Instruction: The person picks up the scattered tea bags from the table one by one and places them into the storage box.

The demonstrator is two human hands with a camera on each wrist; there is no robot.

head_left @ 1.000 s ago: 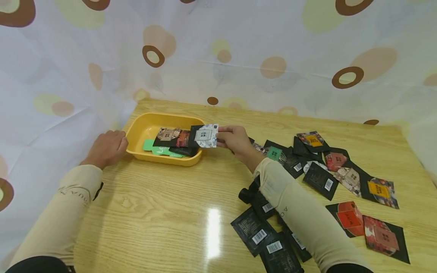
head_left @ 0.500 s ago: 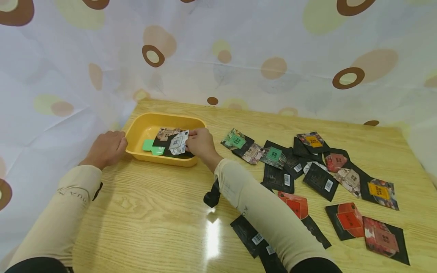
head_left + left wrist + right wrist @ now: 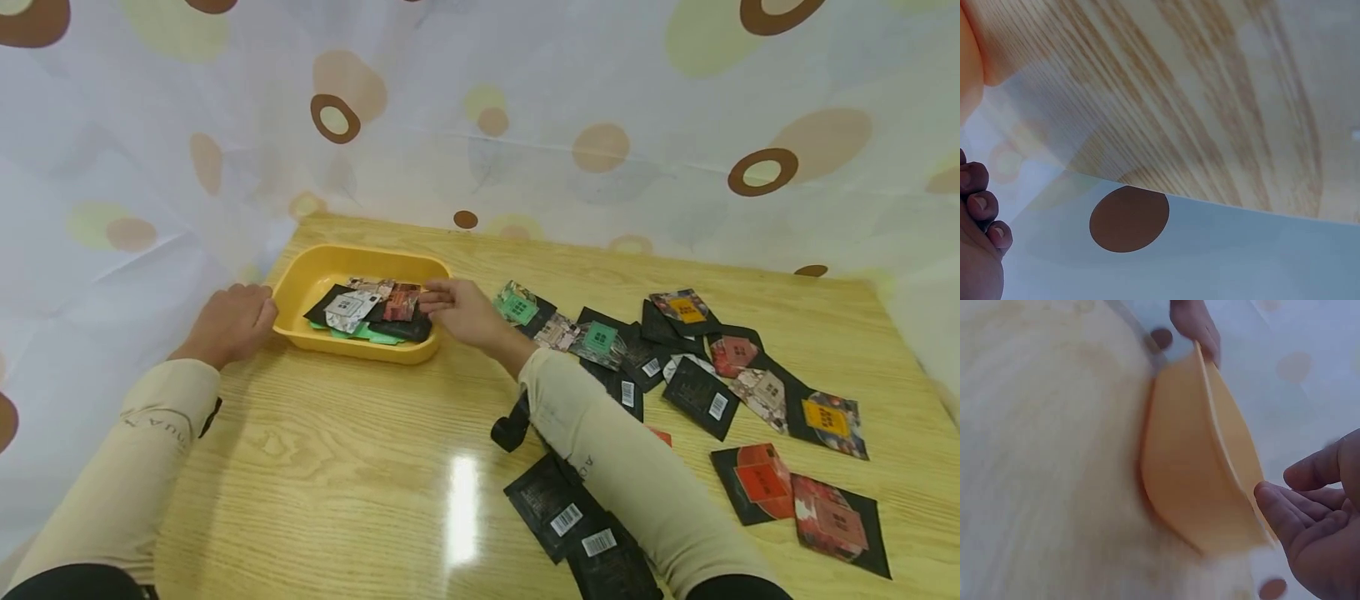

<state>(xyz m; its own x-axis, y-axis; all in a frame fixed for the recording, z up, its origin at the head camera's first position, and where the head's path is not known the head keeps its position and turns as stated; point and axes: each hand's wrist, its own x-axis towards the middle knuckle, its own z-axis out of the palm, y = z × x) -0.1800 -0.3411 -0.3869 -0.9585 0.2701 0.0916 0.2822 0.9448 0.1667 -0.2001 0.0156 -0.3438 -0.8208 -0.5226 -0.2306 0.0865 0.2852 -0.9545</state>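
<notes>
A yellow plastic basin point(image 3: 360, 353) stands at the table's back left. My left hand point(image 3: 234, 321) holds its left rim; curled fingertips point(image 3: 999, 234) show in the left wrist view. Inside the basin lies a white-and-black sachet point(image 3: 351, 307) on top of green packets point(image 3: 369, 335), beside a red-labelled sachet point(image 3: 401, 302) and a black one. Over the basin's right rim hovers my right hand point(image 3: 468, 315), with nothing in it. Its fingers point(image 3: 1282, 515) are extended and the thumb stands apart from them in the right wrist view.
Several black sachets with coloured labels, such as a green-labelled one point(image 3: 600, 337), lie scattered across the right half of the table. Two red ones point(image 3: 763, 482) lie nearer the front right. Barcode-side-up sachets point(image 3: 555, 508) lie under my right forearm. A dotted sheet point(image 3: 525, 125) hangs behind the table.
My right hand carried the white-and-black sachet left into the basin and let it go, then drew back right to the rim. My left hand stayed at the basin's left rim.
</notes>
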